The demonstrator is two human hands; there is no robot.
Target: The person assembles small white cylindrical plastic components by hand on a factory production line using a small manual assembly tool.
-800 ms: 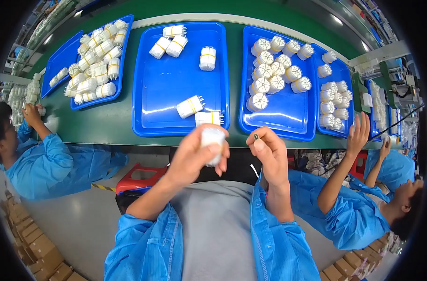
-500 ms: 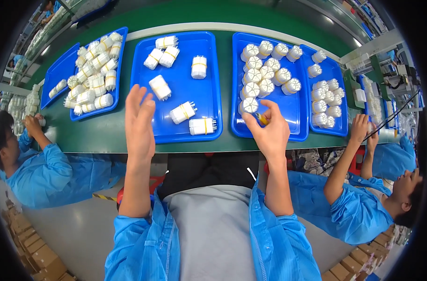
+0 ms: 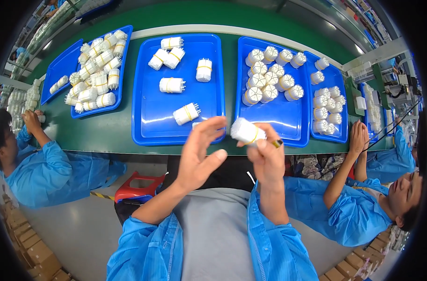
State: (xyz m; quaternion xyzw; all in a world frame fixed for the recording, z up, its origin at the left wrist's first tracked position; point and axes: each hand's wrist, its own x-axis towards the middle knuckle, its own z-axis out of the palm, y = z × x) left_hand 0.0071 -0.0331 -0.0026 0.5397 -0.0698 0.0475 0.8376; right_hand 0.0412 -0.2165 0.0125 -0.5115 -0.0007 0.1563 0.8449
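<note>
My right hand [image 3: 268, 161] grips a bundle of white plastic cylinders [image 3: 245, 131] with a yellow band round it, tilted above the table's near edge. A small yellow and dark thing [image 3: 277, 143] also shows at those fingers; its kind is unclear. Just left of the bundle is my left hand [image 3: 197, 159], fingers apart and holding nothing. Behind it, the middle blue tray [image 3: 152, 122] carries several similar bundles lying on their sides, one mostly hidden by my fingers. In the blue tray to the right [image 3: 288, 119], several bundles [image 3: 257, 81] stand with their round ends up.
A heaped blue tray [image 3: 122, 70] of bundles lies left, beside another blue tray [image 3: 52, 86] with a few pieces. Another blue tray [image 3: 337, 133] with bundles stands far right. Co-workers in blue sit at both sides. A red stool [image 3: 136, 185] is below the green table [image 3: 101, 136].
My right hand has lifted the nearest standing bundle from the right tray and drawn it back. My left hand has moved right, toward it. One middle-tray bundle lies at a different angle.
</note>
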